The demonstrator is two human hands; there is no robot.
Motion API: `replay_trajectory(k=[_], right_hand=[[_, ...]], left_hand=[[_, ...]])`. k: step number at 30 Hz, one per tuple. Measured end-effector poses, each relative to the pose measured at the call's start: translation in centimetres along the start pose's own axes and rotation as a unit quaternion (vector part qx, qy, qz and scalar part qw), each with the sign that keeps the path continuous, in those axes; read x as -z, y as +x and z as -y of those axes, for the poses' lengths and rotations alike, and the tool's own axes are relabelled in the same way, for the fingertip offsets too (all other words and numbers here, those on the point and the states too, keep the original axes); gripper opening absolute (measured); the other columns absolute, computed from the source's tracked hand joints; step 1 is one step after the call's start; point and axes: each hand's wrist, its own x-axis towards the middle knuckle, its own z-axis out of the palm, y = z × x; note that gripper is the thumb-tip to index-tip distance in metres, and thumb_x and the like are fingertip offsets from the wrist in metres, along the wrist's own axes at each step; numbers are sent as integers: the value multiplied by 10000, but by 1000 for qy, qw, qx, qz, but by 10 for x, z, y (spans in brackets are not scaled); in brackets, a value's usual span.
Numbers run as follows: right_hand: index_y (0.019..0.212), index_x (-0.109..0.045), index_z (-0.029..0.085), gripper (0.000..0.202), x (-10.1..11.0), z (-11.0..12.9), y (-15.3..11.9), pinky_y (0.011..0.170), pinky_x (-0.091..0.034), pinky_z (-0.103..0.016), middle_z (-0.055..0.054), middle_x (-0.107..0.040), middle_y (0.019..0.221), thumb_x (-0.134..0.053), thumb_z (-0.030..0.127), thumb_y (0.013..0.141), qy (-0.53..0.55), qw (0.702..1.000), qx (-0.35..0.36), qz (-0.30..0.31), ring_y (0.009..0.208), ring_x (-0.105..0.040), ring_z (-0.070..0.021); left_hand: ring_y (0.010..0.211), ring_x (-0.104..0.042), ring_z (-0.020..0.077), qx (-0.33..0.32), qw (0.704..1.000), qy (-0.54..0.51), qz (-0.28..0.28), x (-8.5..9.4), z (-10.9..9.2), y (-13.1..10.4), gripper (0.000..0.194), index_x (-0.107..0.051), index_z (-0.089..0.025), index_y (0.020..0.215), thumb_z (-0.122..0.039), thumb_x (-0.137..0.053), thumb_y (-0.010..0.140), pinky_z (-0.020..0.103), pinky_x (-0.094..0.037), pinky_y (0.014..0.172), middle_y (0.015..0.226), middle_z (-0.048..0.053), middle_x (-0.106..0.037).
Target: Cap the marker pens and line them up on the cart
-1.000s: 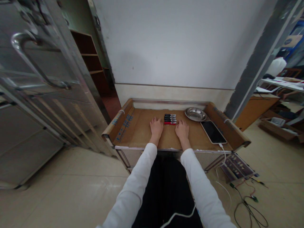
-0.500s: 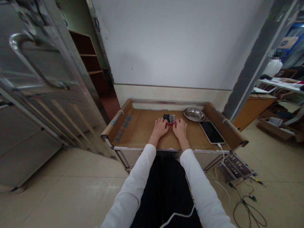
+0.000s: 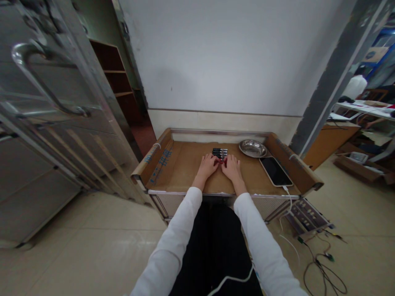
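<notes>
On the cardboard-lined cart top, several black pen-like sticks [image 3: 220, 151] with pale marks lie side by side in a stack of rows. Just in front of them, my left hand [image 3: 209, 166] and my right hand [image 3: 231, 167] nearly meet, fingers bent and pinched together. A small, thin red thing [image 3: 220, 161] shows between the fingertips of both hands. Its kind cannot be made out, and most of it is hidden by the fingers.
A round steel dish [image 3: 253, 148] sits at the back right of the cart [image 3: 182, 172]. In front of it lies a phone [image 3: 275, 172] with a white cable [image 3: 290, 201]. Cardboard walls edge both sides. A device [image 3: 308, 218] and dark cables stand on the floor at right.
My right hand has shifted slightly left, so the fingertips of both hands are closer together. Less of the red thing shows between them. The black sticks stay put.
</notes>
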Motion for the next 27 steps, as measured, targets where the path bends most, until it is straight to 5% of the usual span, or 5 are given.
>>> replay_trajectory(k=[9,18,27], right_hand=[[930,-540,158,147,0,0,-2,839,-328,-363,-127,-551,1025,-449,241,850,-30,1000,-9,0,982,-468,-247],[969,-528,145,210,-4,-4,5,802,-342,-325,-103,-604,972,-340,232,938,32,996,20,-83,931,-523,-208],[999,-545,159,224,-1,-3,6,831,-374,-332,-106,-616,1000,-331,207,951,65,995,56,-58,939,-544,-203]], left_hand=[[1007,-543,202,-38,999,-21,-2,-2,3,2,94,-612,-202,933,-241,-551,872,350,-397,898,1008,54,-607],[905,-602,151,-28,965,-229,-125,-7,8,7,159,-536,-177,1032,-148,-508,878,297,-487,849,988,53,-605],[953,-607,154,-40,955,-267,-122,-3,5,4,150,-540,-180,1020,-153,-498,879,305,-485,894,1005,58,-620]])
